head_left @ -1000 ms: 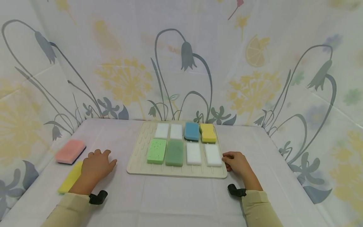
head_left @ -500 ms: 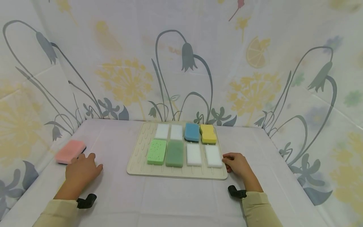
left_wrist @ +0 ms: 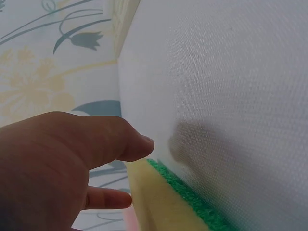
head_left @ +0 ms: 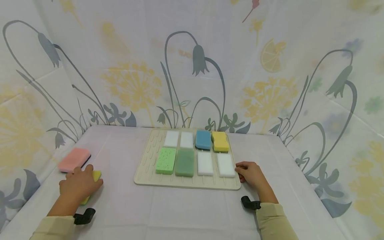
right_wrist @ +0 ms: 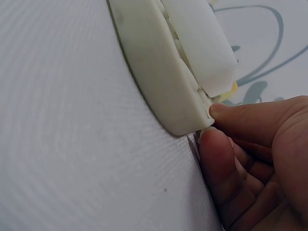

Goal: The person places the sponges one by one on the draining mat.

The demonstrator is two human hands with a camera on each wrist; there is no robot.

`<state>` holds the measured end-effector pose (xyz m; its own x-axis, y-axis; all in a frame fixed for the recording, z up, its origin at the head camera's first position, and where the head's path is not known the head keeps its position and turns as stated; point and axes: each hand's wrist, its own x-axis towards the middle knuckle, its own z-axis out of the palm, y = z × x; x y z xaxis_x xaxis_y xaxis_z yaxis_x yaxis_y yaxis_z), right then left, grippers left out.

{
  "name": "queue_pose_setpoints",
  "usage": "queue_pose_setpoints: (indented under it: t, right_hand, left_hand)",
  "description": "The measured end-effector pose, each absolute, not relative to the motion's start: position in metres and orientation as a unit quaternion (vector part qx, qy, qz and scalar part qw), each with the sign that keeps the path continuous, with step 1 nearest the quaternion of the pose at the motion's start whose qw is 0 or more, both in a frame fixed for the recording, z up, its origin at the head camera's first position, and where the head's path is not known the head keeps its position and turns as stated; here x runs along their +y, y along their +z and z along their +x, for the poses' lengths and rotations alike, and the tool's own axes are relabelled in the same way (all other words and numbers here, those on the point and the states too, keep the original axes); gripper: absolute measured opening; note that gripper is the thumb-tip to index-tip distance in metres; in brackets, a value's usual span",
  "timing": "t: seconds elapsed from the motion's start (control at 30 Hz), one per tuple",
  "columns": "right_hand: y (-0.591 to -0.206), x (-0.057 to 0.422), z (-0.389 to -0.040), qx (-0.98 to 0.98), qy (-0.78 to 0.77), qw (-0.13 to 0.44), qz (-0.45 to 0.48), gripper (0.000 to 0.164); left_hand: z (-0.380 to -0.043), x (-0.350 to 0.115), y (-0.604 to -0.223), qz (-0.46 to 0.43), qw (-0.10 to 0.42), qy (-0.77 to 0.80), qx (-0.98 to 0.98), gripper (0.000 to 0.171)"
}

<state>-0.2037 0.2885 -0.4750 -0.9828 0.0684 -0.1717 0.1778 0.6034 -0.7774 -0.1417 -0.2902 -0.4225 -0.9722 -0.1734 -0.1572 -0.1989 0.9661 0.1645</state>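
Note:
My left hand [head_left: 79, 182] lies with spread fingers over a yellow sponge [head_left: 96, 175], which shows between thumb and forefinger. In the left wrist view, this sponge [left_wrist: 159, 202] has a green scouring layer against the tablecloth; the thumb reaches just past its corner and one fingertip is right at its yellow edge. A pink sponge [head_left: 74, 160] with a dark underside sits just beyond that hand. On the right, my right hand [head_left: 249, 171] pinches the edge of a cream ridged drying mat [right_wrist: 154, 72] near its front corner, thumb and forefinger curled at the rim.
Two rows of sponges lie on the mat [head_left: 144, 173]: several white ones [head_left: 205, 163], a blue one [head_left: 203, 139], a yellow waisted one [head_left: 220, 141], a speckled light green one [head_left: 165, 160] and a darker green one [head_left: 184, 162]. A flowered curtain [head_left: 135, 50] rises behind the table.
My left hand has shifted left over the yellow sponge, uncovering part of the sponge's right side. The right hand and the mat have stayed in place.

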Motion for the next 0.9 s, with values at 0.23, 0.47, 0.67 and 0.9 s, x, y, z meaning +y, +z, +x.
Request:
queue_pose_setpoints:
  t: [0.23,0.47,0.67,0.9]
  right_hand:
    - [-0.476,0.289,-0.205,0.893,-0.44,0.065,0.069,0.033]
    - [-0.477,0.289,-0.205,0.893,-0.441,0.063,0.065,0.034]
    - [-0.479,0.289,-0.204,0.892,-0.443,0.059,0.062,0.033]
    - [-0.477,0.289,-0.205,0.896,-0.435,0.059,0.066,0.032]
  left_hand:
    - [-0.142,-0.292,-0.425,-0.092,0.096,0.117,0.984,0.074]
    - [-0.145,-0.291,-0.423,-0.086,0.097,0.125,0.984,0.07]
    - [-0.149,-0.286,-0.42,-0.075,0.089,0.13,0.985,0.068]
    - [-0.158,-0.274,-0.419,-0.047,0.057,0.122,0.99,0.063]
